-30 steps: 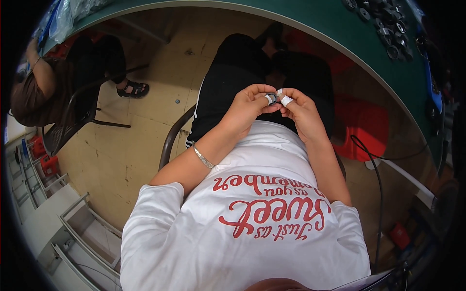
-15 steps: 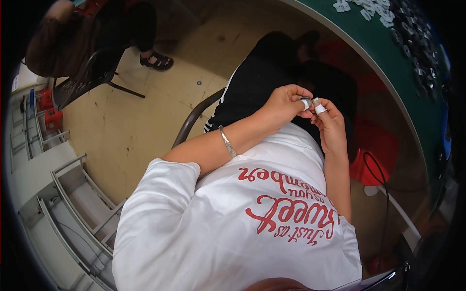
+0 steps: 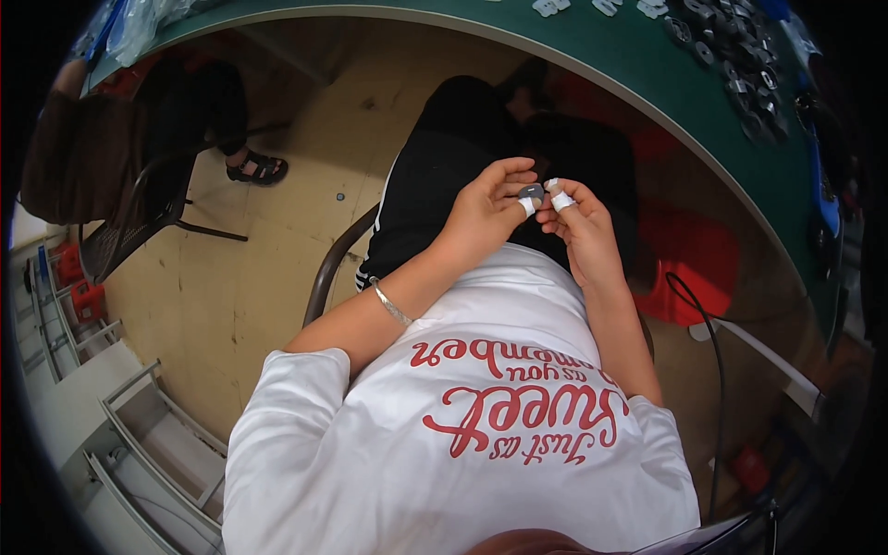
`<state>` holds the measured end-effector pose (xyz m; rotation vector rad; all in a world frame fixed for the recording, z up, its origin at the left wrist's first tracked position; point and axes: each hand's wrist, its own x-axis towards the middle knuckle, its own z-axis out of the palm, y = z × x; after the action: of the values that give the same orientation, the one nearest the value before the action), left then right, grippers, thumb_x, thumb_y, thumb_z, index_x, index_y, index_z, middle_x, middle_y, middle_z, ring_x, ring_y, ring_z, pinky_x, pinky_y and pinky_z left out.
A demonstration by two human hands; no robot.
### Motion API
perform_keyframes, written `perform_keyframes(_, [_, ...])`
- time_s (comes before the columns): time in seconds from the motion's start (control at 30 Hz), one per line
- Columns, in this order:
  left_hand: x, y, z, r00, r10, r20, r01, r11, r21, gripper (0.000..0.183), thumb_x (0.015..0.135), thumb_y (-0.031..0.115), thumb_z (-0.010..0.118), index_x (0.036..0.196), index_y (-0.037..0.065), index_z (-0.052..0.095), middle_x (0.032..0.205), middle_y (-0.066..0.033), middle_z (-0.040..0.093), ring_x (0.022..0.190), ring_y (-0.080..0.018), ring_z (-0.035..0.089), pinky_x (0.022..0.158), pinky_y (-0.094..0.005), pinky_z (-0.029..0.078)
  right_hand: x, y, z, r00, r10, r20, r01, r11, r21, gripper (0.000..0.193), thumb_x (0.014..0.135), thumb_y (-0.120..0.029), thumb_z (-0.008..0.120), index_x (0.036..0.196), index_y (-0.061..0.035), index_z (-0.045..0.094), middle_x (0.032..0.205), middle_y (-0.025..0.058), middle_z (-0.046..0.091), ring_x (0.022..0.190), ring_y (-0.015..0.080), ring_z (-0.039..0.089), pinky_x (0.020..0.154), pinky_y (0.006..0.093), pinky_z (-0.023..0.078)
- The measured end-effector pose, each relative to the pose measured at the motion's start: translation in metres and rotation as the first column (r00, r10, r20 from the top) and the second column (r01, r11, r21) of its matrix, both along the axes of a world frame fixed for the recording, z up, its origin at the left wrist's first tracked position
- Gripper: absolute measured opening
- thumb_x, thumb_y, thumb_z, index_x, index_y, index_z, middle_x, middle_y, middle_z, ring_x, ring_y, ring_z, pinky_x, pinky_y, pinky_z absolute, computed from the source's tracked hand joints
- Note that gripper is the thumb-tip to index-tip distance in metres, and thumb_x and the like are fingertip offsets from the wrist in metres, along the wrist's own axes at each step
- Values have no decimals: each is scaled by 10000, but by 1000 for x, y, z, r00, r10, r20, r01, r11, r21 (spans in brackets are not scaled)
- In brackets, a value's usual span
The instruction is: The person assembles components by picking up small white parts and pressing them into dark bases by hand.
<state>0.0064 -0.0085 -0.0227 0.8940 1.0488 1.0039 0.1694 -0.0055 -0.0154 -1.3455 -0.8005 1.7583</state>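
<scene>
Over my lap, my left hand (image 3: 486, 215) pinches a small dark grey oval plastic piece (image 3: 532, 191) between thumb and fingers. Close beside it on the right, my right hand (image 3: 587, 231) is closed, with a small white plastic piece (image 3: 552, 184) at its fingertips. The two pieces are a short gap apart. White tape wraps both thumbs, and a silver bangle (image 3: 391, 303) circles my left wrist. My fingers partly cover both pieces, so their exact kind cannot be made out.
A green-topped table (image 3: 592, 65) curves round the front and right, bearing dark oval pieces (image 3: 740, 74) and several white pieces (image 3: 606, 7). A red stool (image 3: 689, 264) and a black cable (image 3: 717, 370) are at right. Another person sits at far left on a chair (image 3: 129, 222).
The view has shifted, showing more of the table's far edge. My hands have drawn slightly apart, and the grey piece now shows more plainly at my left fingertips.
</scene>
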Motion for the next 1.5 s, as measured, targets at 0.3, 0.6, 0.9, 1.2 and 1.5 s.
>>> perform_keyframes(0.3, [1, -5, 16, 874, 68, -480, 219, 828, 515, 565, 781, -69, 583, 1313, 55, 435, 1119, -153, 562, 1014, -320, 611, 807, -361, 528, 2, 5, 5, 981, -91, -170, 90, 996, -16, 195, 894, -79, 612, 1071, -27, 548, 910, 57, 633, 795, 114, 611, 725, 240, 504])
perform_keyframes(0.6, [-5, -4, 32, 805, 39, -592, 360, 762, 539, 621, 739, -83, 633, 1314, 38, 432, 1130, -162, 576, 1022, -321, 608, 828, -357, 523, 4, 9, 21, 996, 22, -83, -12, 994, 112, 190, 842, 26, 596, 1024, 1, 547, 908, 81, 643, 823, 120, 623, 755, 248, 508])
perform_keyframes(0.9, [-73, 126, 152, 565, 781, -264, 307, 97, 947, 365, 786, -34, 624, 1147, 16, 600, 1089, -122, 644, 1001, -277, 626, 868, -307, 489, 19, 46, 112, 965, -215, 154, 22, 646, 763, 280, 859, 30, 628, 1124, -3, 543, 1055, 73, 632, 966, 136, 607, 869, 259, 478])
perform_keyframes(1.2, [31, 170, 160, 657, 531, -536, 482, 251, 839, 336, 771, 30, 643, 1104, 3, 604, 1049, -134, 639, 1055, -313, 560, 898, -373, 458, 52, 100, 102, 605, -680, 414, 32, 540, 841, 197, 887, -81, 636, 1068, -9, 604, 924, 66, 669, 843, 122, 631, 721, 241, 498])
perform_keyframes(1.5, [85, 209, 122, 436, 725, -533, 700, 99, 707, 150, 732, 119, 626, 873, 76, 650, 885, -59, 605, 941, -246, 540, 805, -342, 433, 46, 101, 97, 456, -755, 471, -45, 509, 859, 205, 889, -89, 630, 1079, -17, 604, 896, 68, 671, 782, 117, 621, 669, 248, 495])
